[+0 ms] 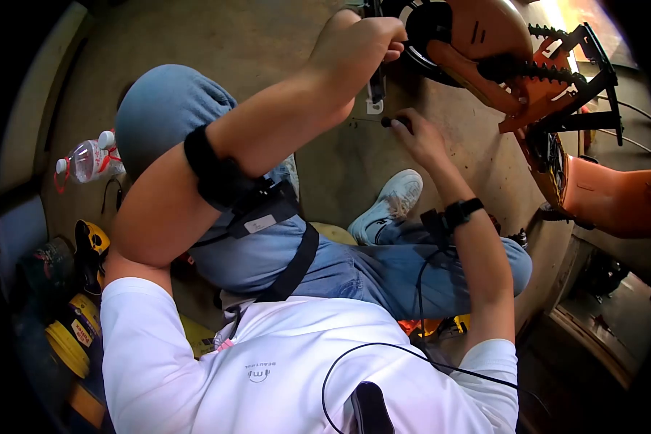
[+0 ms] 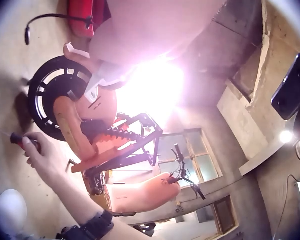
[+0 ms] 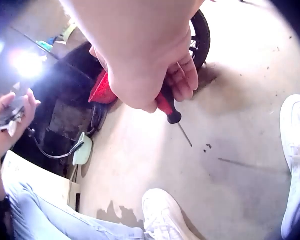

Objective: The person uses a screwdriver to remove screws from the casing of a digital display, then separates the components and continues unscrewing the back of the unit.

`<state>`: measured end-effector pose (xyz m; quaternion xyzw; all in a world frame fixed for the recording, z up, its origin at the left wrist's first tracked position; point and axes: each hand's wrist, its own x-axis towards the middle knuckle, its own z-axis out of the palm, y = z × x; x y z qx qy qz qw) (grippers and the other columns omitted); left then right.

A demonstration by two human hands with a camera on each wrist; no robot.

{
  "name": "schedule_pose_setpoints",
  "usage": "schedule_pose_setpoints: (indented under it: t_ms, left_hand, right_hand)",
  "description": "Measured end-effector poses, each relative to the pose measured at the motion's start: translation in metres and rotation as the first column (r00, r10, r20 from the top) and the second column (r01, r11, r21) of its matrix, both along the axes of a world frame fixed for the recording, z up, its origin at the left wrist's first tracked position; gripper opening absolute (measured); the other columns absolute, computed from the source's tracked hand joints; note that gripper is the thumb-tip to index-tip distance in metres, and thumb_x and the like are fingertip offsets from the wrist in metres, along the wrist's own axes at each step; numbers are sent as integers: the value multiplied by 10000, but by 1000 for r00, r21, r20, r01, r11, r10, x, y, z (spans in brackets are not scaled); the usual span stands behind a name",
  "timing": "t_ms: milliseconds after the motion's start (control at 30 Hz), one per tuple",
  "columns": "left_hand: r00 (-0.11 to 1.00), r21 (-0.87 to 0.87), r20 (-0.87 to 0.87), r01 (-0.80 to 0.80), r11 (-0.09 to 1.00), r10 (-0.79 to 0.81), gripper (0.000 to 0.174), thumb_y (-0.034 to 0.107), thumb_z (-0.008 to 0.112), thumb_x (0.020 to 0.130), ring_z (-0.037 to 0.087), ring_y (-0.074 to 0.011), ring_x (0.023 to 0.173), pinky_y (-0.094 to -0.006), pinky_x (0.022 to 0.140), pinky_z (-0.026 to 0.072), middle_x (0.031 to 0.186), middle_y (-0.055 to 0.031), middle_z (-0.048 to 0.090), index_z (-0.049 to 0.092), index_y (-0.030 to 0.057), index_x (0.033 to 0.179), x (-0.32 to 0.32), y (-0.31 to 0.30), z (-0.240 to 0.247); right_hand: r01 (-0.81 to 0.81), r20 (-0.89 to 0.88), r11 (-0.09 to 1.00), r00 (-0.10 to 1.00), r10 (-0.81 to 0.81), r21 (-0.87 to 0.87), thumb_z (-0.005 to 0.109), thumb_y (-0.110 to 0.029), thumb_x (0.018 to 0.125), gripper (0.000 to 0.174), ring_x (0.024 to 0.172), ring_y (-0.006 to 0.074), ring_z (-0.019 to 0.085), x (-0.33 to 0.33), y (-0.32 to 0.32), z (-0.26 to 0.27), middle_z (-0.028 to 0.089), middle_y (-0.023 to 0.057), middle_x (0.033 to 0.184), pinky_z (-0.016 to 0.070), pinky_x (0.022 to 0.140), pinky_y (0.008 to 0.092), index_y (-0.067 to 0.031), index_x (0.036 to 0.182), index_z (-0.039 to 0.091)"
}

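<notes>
My right hand [image 1: 428, 143] grips a screwdriver [image 3: 166, 100] by its red and black handle. Its thin shaft points down toward the floor, near a few small dark bits [image 3: 206, 148]. Higher up in the head view, my left hand [image 1: 375, 37] is raised close to the wheel [image 1: 421, 43] of an orange electric scooter [image 1: 484, 32]. Seen from the right wrist, that left hand holds a small dark part [image 3: 11, 119] with pale silvery pieces, its fingers curled about it; I cannot tell exactly what the part is.
The scooter's spring shocks [image 1: 553, 72] and black frame jut out at right. A white shoe [image 1: 398, 199] stands near the hands. Plastic bottles [image 1: 90, 160] lie at left, beside a yellow tape measure [image 1: 90, 242]. A pale green container [image 3: 83, 150] sits on the floor.
</notes>
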<state>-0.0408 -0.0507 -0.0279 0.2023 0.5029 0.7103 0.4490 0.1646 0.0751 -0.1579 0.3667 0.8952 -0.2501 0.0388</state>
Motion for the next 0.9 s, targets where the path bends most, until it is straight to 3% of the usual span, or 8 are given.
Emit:
schedule_pose_setpoints:
  t_ms: [67,133,200,533,733,800,833,900]
  left_hand:
    - [998,16,8,-60,998,60,232,178,614,773,599,-147,796,-281,787,446,763,-83,646,645,-46,723,5,2,6]
    - [997,26,-1,-83,996,83,230,173,614,770,589,-143,782,-278,770,438,739,-79,633,630,-44,695,4,1,5]
    - [1000,-9,-8,-15,1000,15,226,193,640,860,647,-144,859,-258,825,490,882,-71,669,688,-21,909,1,-4,6]
    - [999,-35,-8,-32,999,32,262,246,661,860,638,-142,847,-260,811,477,881,-90,669,668,-13,899,0,-10,7]
    - [997,-34,-18,-78,996,77,269,264,685,857,623,-135,828,-262,788,463,877,-68,671,663,9,940,-3,-13,8]
    - [995,-35,-18,-98,995,98,281,258,694,856,617,-129,825,-260,781,458,874,-59,670,654,12,988,-2,-14,10]
    - [992,-41,17,-127,991,128,305,246,704,857,612,-123,824,-256,778,453,869,-52,664,634,16,1044,-1,-14,14]
    - [986,-39,47,-157,987,159,340,235,714,857,607,-116,823,-252,775,448,865,-44,659,615,20,1101,-1,-15,19]
  right_hand:
    - [-9,29,1000,1000,9,21,611,-370,904,369,1000,373,640,-5,-5,-12,688,169,1045,501,839,463,-88,1141,636]
    - [-15,86,1000,996,13,26,605,-378,907,372,1014,364,635,-8,-7,-22,680,158,1061,500,837,463,-97,1150,628]
    - [-30,88,998,996,26,47,597,-386,911,378,1023,360,632,-7,-6,-29,674,152,1071,500,836,464,-98,1154,619]
    - [49,82,999,995,-51,24,590,-379,917,372,1025,360,635,-4,-8,-36,683,154,1070,499,853,452,-88,1146,630]
    - [129,-14,991,992,-129,-38,623,-375,896,366,907,348,662,0,3,-22,695,170,958,518,789,420,-89,1121,666]
    - [141,-76,977,985,-154,-158,633,-392,885,392,842,325,657,5,14,-7,685,168,892,518,767,396,-94,1137,674]
    - [134,-130,973,979,-160,-189,650,-348,899,363,776,236,649,11,24,-9,677,121,842,518,721,337,-69,1130,675]
    - [165,-202,937,951,-234,-308,647,-310,917,336,752,189,637,12,24,26,668,95,833,513,695,307,-52,1133,669]
